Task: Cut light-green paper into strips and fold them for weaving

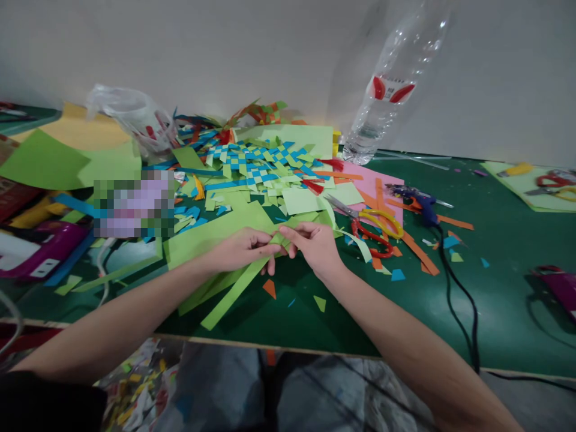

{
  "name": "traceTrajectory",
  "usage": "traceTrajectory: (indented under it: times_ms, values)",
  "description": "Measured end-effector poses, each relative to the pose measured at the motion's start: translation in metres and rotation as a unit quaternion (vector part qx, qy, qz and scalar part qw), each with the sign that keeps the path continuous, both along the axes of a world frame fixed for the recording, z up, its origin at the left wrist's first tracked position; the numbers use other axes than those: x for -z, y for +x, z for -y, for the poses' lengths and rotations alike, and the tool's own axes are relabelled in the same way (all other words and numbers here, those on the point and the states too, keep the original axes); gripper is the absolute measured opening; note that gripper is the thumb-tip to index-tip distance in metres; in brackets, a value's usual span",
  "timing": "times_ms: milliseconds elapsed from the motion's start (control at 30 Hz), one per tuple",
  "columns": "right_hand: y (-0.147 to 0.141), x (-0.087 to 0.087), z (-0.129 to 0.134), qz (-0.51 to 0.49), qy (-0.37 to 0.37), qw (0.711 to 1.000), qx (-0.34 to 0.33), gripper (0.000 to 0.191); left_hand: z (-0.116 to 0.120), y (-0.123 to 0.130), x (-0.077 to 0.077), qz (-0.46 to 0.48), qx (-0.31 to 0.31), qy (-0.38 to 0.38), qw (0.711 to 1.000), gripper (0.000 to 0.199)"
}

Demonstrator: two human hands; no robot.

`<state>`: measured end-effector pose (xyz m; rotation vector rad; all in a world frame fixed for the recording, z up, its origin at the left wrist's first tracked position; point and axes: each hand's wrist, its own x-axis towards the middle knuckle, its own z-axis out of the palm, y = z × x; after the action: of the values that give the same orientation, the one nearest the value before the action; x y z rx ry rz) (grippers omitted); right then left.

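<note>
A long light green paper strip (238, 294) slants down to the left from between my two hands, its upper end pinched at the fingertips. My left hand (243, 249) holds it with thumb and fingers together. My right hand (315, 243) pinches the same strip close beside the left fingertips. Under and behind the left hand lie green paper sheets (193, 240). Scissors with red and yellow handles (369, 225) rest just right of my right hand, near a curled pale green strip (357, 240).
Woven blue and green paper pieces (265, 162) are heaped behind the hands. A clear plastic bottle (382, 90) stands at the back. To the right lie a blue glue gun (425, 207) with a black cable and orange strips (418, 252). A purple tool (58, 246) sits left.
</note>
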<state>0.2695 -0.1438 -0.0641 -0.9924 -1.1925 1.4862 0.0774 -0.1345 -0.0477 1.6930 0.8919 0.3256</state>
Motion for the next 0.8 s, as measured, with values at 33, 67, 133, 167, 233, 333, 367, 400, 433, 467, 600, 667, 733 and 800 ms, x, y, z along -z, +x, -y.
traceTrajectory:
  times_ms: [33,67,133,167,233,333,367,400,433,467,600,667,733,800]
  values:
    - [0.0008,0.0004,-0.0007,0.008,0.004,1.0,0.012,0.029,0.0002,0.0002,0.0001,0.008,-0.003,-0.014,1.0,0.04]
    - [0.0019,0.0008,-0.0016,0.013,0.008,1.0,0.027,0.03,0.0004,0.0005,-0.0001,0.015,-0.005,-0.027,1.0,0.04]
    - [0.0047,0.002,-0.004,0.022,0.019,0.998,0.062,0.031,0.0005,0.0009,-0.0012,0.021,-0.006,-0.046,0.999,0.04]
    - [0.0061,0.0028,-0.0053,0.026,0.024,0.996,0.082,0.031,0.0005,0.0011,-0.002,0.021,-0.008,-0.052,0.998,0.04]
    - [0.0086,0.0046,-0.0076,0.033,0.033,0.992,0.12,0.031,0.0002,0.0015,-0.0037,0.016,-0.009,-0.053,0.998,0.041]
    - [0.0101,0.0059,-0.0098,0.03,0.035,0.988,0.149,0.03,-0.0002,0.0018,-0.0049,0.013,-0.01,-0.042,0.999,0.043]
    - [0.01,0.0056,-0.0101,0.022,0.032,0.988,0.146,0.03,-0.0002,0.0017,-0.0047,0.011,-0.01,-0.04,0.999,0.043]
    - [0.0098,0.0047,-0.0102,0.012,0.027,0.99,0.137,0.029,-0.0001,0.0016,-0.0043,0.01,-0.01,-0.038,0.999,0.043]
    - [0.0094,0.0036,-0.0101,0.001,0.018,0.992,0.122,0.029,0.0,0.0015,-0.0037,0.008,-0.011,-0.038,0.999,0.043]
    - [0.0089,0.0022,-0.0097,-0.01,0.008,0.994,0.104,0.03,0.0003,0.0013,-0.003,0.007,-0.011,-0.038,0.999,0.042]
    - [0.0067,-0.0019,-0.0065,-0.018,-0.027,0.999,0.033,0.032,0.0009,0.001,-0.0011,0.014,-0.01,-0.036,0.999,0.044]
    - [0.006,-0.0023,-0.0047,-0.012,-0.028,0.999,0.01,0.036,0.0009,0.0009,-0.0012,0.019,-0.012,-0.033,0.999,0.044]
    - [0.0056,-0.0022,-0.0032,-0.005,-0.024,1.0,-0.011,0.04,0.0007,0.0007,-0.0018,0.021,-0.015,-0.031,0.999,0.043]
    - [0.0055,-0.0021,-0.0026,0.008,-0.024,0.999,-0.031,0.039,0.0006,0.0006,-0.0023,0.017,-0.017,-0.024,0.999,0.041]
